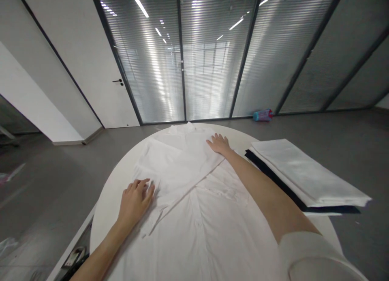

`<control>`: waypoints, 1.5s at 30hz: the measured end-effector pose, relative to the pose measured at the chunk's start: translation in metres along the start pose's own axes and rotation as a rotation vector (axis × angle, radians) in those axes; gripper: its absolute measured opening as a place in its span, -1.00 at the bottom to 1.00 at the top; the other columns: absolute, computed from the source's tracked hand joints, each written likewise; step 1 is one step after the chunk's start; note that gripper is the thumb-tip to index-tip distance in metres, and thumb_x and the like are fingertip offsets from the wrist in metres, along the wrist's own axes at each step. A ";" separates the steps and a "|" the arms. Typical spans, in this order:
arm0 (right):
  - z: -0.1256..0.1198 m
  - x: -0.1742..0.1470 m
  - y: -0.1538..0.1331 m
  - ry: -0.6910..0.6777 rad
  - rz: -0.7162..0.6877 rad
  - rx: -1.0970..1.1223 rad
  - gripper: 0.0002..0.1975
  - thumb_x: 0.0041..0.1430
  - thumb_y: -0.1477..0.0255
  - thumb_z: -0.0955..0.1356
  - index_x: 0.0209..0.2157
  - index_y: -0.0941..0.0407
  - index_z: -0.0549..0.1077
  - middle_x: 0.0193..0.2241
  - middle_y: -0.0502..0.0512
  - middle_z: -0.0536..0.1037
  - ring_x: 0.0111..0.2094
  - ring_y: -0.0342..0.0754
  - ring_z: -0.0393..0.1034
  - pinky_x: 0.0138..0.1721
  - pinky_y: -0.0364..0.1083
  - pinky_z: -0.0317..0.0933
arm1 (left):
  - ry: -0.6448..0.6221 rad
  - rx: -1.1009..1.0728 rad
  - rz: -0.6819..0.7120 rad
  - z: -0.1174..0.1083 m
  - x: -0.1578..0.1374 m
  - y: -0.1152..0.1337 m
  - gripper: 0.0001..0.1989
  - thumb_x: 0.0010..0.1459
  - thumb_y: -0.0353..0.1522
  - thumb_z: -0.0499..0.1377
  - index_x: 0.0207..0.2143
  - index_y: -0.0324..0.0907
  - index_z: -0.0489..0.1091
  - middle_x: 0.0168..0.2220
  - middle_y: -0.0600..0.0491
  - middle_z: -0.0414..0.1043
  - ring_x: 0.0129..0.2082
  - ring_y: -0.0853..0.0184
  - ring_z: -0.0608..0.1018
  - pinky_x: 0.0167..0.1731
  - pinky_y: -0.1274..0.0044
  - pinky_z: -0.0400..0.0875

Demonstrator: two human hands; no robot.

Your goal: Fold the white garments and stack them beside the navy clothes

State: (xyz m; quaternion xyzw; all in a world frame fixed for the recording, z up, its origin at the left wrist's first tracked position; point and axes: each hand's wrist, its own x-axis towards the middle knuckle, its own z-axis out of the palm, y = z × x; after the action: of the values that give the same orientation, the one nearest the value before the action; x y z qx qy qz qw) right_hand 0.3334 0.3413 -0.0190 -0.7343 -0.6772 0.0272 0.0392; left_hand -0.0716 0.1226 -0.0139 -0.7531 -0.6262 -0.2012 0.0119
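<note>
A white button-front shirt (194, 216) lies spread over a round white table (112, 191), its collar end at the far side. One part of it is folded across the upper body, leaving a slanting edge from far right to near left. My right hand (219, 144) rests on the cloth at the far right, palm down with fingers spread. At the left edge of the shirt, my left hand (135, 200) is loosely curved, thumb and fingers apart, close to the creased cloth. Nothing shows in its grasp.
Right of my right forearm, a stack of folded white and dark cloth (306, 175) sits on the table and overhangs its edge. A blue and red bundle (263, 115) lies on the floor by the glass partition. A white door (100, 62) stands at the back left.
</note>
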 end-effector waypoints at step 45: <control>0.005 -0.080 0.002 0.085 0.176 -0.022 -0.22 0.37 0.01 0.00 0.38 0.26 0.07 0.41 0.31 0.00 0.39 0.19 -0.16 0.32 0.20 -0.26 | -0.464 -0.251 0.572 -0.055 0.010 0.035 -0.58 0.33 -0.04 0.06 0.08 0.01 0.49 0.08 -0.01 0.52 0.06 0.11 0.54 0.13 0.24 0.32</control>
State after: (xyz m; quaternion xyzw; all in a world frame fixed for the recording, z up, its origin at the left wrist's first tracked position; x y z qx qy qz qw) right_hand 0.3285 0.2613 -0.0254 -0.7917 -0.6082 -0.0083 0.0572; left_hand -0.0529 0.1096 0.0480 -0.9184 -0.3476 -0.0890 -0.1667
